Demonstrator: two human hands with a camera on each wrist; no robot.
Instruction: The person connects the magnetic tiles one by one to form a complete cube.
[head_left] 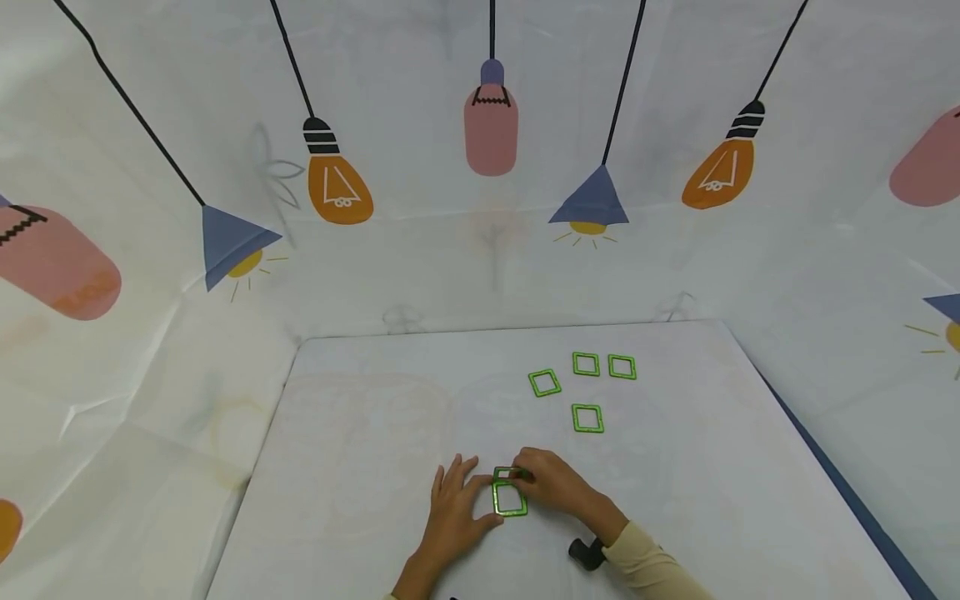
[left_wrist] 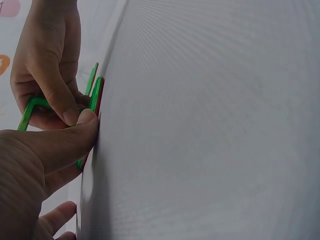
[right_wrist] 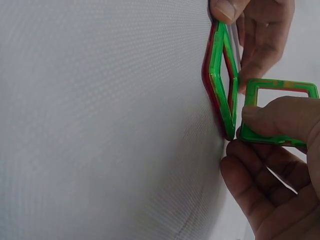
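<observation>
A green square magnetic tile [head_left: 495, 500], open in the middle and red on its underside, lies flat on the white table. My left hand [head_left: 453, 512] holds it at its left side, thumb at the near corner and index finger by the far one. My right hand [head_left: 558, 483] pinches a second green magnetic tile [right_wrist: 282, 83] between thumb and fingers. That tile stands raised at the far edge of the flat one, very close to it; whether they touch I cannot tell. In the left wrist view, the left thumb [left_wrist: 65, 142] partly covers both tiles.
Beyond the hands lie several more green square tiles: one nearer [head_left: 587, 418], one tilted at left [head_left: 545, 382], and two side by side [head_left: 586, 364]. A small black object [head_left: 587, 553] is beside the right sleeve [head_left: 652, 562]. A lamp-printed white sheet [head_left: 420, 267] surrounds the table [head_left: 360, 467].
</observation>
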